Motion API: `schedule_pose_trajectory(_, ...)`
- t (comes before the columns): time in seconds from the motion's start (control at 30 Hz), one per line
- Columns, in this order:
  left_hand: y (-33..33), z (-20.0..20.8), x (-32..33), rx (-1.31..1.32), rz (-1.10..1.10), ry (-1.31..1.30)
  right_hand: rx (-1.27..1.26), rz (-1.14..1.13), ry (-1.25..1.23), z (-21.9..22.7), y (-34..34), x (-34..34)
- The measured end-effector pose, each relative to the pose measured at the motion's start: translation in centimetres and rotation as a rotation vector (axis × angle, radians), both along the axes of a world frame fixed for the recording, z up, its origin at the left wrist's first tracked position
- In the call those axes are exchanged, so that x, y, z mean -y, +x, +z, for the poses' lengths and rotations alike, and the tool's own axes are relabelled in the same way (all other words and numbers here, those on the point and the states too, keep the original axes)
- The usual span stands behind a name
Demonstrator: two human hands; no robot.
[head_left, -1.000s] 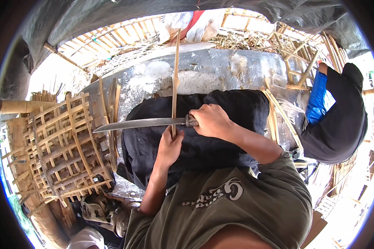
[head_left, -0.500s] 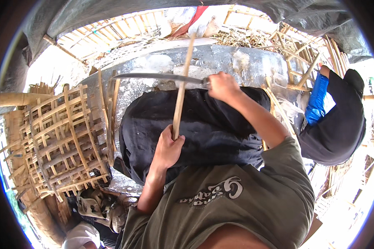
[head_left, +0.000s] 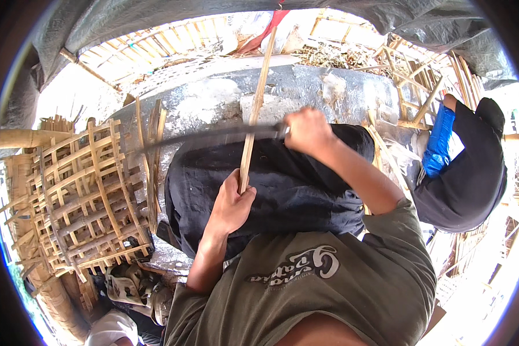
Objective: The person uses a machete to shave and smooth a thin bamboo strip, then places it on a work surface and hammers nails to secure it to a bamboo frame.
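Observation:
My left hand (head_left: 233, 203) is closed round the lower end of a long, pale bamboo strip (head_left: 259, 86), which rises away from me over my lap. In my right hand (head_left: 310, 131) is the handle of a machete; its long dark blade (head_left: 207, 134) points left and crosses the strip above my left hand. The blade is smeared by motion, most of all toward its tip, and I cannot tell how deep its edge sits on the strip. Black cloth (head_left: 265, 179) covers my legs beneath both hands.
A stack of woven bamboo lattices (head_left: 86, 196) lies at my left, with loose bamboo strips (head_left: 157, 144) beside it. At the right sits another person in dark clothes (head_left: 470, 173), with a blue sleeve (head_left: 439, 141). Bamboo shavings (head_left: 340, 55) lie at the back.
The machete blade has swung down, its tip lower and further left, blurred. The right hand has dropped slightly toward me; the left hand keeps its hold while the strip's far end tips slightly right.

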State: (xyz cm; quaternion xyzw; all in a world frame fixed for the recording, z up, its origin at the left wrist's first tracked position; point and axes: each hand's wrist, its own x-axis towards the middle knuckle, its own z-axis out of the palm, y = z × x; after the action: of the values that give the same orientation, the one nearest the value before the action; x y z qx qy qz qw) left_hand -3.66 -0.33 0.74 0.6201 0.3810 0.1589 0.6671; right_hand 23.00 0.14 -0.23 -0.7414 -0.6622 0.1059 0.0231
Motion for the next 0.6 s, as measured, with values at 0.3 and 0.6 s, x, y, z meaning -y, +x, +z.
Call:
schedule_pose_trajectory(0.3,0.9,1.7,1.2,0.158,-0.008,-0.36,0.01,0.031,0.057,1.2,1.7,0.6)
schedule_pose_trajectory(0.6,-0.1,2.4,0.8,0.005,-0.053,-0.195,0.012,-0.152,-0.082,3.2,5.0,-1.7)
